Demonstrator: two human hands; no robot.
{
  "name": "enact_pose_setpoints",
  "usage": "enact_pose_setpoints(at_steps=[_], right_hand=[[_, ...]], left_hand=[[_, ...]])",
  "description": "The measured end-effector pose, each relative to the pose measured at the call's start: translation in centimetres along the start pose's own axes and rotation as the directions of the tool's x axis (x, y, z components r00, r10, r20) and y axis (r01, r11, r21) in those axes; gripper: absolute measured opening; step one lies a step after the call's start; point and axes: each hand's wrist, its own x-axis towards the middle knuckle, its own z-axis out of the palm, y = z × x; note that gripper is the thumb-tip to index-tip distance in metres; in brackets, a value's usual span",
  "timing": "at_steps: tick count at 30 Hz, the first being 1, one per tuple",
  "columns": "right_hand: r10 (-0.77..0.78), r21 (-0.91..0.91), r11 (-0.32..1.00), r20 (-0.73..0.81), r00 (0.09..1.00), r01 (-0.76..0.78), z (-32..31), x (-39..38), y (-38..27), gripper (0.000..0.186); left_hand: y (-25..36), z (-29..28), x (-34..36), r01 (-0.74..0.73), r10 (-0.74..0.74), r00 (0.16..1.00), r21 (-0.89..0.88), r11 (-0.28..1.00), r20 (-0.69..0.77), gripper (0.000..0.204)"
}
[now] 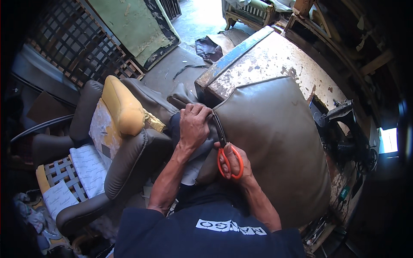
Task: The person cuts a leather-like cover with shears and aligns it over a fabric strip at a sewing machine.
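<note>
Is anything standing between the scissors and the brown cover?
Nothing visible does: the scissors in the right hand lie at the edge of the cover. The left hand is close beside their tips.

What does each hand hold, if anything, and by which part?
The right hand holds dark-bladed scissors by their orange loop handles. The left hand appears to pinch the brown leathery cover by its edge.

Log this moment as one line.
left hand: gripping brown cover edge | right hand: holding orange-handled scissors at edge | far right: sewing machine
</note>
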Motion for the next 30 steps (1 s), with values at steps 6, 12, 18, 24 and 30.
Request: enact_pose_setpoints(at_steps=[6,12,18,24,30], right_hand=[[-0.014,-0.163,0.986,0.062,0.998,0.024,-0.8,0.3,-1.6,0.063],[0.004,-0.199,0.98,0.032,0.999,0.002,0.0,-0.1,-1.6,0.061],[0.004,-0.188,0.982,-0.037,0.999,-0.011,0.7,0.1,-0.7,0.059],[-0.001,-0.162,0.987,-0.037,0.999,-0.005,0.8,0.8,-1.1,0.055],[-0.036,-0.284,0.959,-0.046,0.998,0.022,0.5,1.2,-1.0,0.045]], left_hand=[[-0.1,0.0,-0.2,0.034,-0.034,0.999,-0.005,0.999,-0.015,0.011],[0.1,0.1,-0.6,0.081,-0.081,0.997,0.001,0.997,-0.02,0.012],[0.1,0.2,-0.6,0.077,-0.077,0.997,0.004,0.997,-0.027,0.013],[-0.4,0.3,-0.8,0.051,-0.053,0.998,-0.03,0.998,-0.043,0.012],[-0.8,0.3,-1.0,0.073,-0.073,0.997,-0.034,0.997,0.005,0.014]])
